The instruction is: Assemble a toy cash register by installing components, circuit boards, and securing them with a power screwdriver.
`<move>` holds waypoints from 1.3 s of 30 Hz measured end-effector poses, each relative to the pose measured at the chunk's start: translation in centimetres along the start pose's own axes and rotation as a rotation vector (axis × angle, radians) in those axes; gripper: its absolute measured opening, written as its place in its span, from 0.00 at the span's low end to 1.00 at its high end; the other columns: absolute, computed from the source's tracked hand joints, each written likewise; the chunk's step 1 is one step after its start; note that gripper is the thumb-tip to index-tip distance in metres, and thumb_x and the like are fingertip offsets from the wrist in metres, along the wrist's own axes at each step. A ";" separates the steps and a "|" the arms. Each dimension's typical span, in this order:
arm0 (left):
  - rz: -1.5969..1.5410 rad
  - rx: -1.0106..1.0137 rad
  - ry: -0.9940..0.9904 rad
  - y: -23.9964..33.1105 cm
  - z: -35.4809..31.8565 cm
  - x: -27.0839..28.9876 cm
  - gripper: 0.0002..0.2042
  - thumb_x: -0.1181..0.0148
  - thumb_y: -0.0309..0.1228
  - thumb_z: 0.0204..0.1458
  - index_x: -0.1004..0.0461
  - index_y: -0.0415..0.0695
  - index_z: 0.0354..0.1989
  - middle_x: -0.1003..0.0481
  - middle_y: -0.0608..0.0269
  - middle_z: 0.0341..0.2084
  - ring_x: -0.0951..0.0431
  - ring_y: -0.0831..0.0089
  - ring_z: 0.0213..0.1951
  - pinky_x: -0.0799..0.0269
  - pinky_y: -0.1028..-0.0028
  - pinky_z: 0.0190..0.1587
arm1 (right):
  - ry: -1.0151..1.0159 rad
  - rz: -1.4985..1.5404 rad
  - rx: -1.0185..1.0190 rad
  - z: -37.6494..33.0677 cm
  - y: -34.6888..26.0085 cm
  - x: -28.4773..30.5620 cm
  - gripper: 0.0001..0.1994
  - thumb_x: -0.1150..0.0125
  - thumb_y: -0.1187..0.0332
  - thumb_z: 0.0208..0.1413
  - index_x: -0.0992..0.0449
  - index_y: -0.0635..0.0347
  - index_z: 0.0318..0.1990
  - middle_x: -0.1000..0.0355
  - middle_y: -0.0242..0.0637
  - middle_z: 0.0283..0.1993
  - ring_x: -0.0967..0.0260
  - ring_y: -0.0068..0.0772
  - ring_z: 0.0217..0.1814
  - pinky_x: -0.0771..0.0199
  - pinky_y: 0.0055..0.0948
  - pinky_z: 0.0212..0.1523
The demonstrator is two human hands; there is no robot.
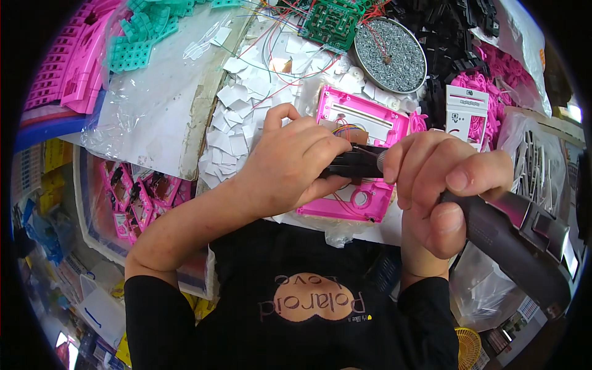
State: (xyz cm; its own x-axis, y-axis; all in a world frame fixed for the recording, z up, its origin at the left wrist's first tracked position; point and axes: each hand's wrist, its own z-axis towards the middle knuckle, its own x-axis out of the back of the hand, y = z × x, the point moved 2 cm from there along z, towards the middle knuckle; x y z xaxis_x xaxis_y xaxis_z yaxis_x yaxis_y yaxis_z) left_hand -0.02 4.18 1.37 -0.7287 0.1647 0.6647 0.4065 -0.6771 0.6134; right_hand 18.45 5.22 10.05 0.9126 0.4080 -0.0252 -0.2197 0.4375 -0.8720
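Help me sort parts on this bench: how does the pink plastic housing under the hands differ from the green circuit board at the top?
The pink housing is an opaque moulded shell with a slot and round holes; the green circuit board is a flat grid-patterned panel. The housing lies partly covered by the left hand and right hand; the board lies untouched, apart from them. The housing looks larger. Thin wires run to both.

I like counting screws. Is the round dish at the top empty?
No, the round dish is packed full of small silvery screws.

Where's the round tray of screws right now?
In the head view, the round tray of screws sits at top centre-right, beyond the pink housing, right of the green circuit board.
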 end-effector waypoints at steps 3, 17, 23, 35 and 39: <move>-0.013 -0.009 0.018 0.0 0.1 0.0 0.24 0.25 0.39 0.44 0.26 0.46 0.49 0.22 0.61 0.42 0.24 0.65 0.44 0.43 0.58 0.53 | 0.003 -0.007 0.006 0.0 0.0 -0.2 0.15 0.35 0.59 0.64 0.36 0.49 0.47 0.35 0.25 0.22 0.38 0.23 0.20 0.30 0.31 0.28; -0.010 -0.006 -0.006 -0.1 0.0 -0.1 0.23 0.27 0.43 0.46 0.25 0.45 0.48 0.23 0.58 0.44 0.24 0.64 0.47 0.43 0.57 0.55 | 0.056 -0.062 -0.010 -0.2 0.1 -0.8 0.16 0.34 0.59 0.63 0.36 0.50 0.46 0.36 0.26 0.22 0.39 0.24 0.20 0.32 0.30 0.27; -0.009 -0.003 -0.007 -0.1 -0.1 -0.2 0.23 0.27 0.42 0.46 0.25 0.45 0.47 0.23 0.59 0.44 0.24 0.65 0.48 0.44 0.57 0.56 | 0.057 -0.090 0.000 -0.2 0.2 -0.8 0.16 0.33 0.59 0.63 0.37 0.50 0.46 0.36 0.27 0.22 0.39 0.25 0.19 0.33 0.30 0.25; 0.021 -0.101 0.059 0.0 0.0 -0.5 0.22 0.26 0.35 0.41 0.24 0.42 0.45 0.22 0.67 0.40 0.23 0.67 0.46 0.41 0.57 0.54 | -0.037 -0.139 0.003 1.0 0.2 -0.7 0.17 0.34 0.59 0.63 0.37 0.52 0.46 0.35 0.30 0.21 0.38 0.26 0.18 0.29 0.33 0.25; 0.014 -0.113 0.054 -0.1 0.0 -0.4 0.20 0.27 0.34 0.42 0.24 0.41 0.44 0.22 0.66 0.40 0.23 0.67 0.45 0.41 0.57 0.53 | -0.054 -0.170 0.023 0.9 0.2 -0.7 0.17 0.34 0.59 0.63 0.37 0.53 0.46 0.35 0.30 0.21 0.38 0.25 0.17 0.28 0.32 0.25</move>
State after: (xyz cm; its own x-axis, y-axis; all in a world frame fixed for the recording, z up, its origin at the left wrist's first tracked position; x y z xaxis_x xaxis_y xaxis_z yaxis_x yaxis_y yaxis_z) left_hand 0.18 4.16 1.03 -0.7530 0.1178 0.6474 0.3548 -0.7558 0.5503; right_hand 17.51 5.75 10.37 0.9177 0.3687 0.1481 -0.0725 0.5217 -0.8500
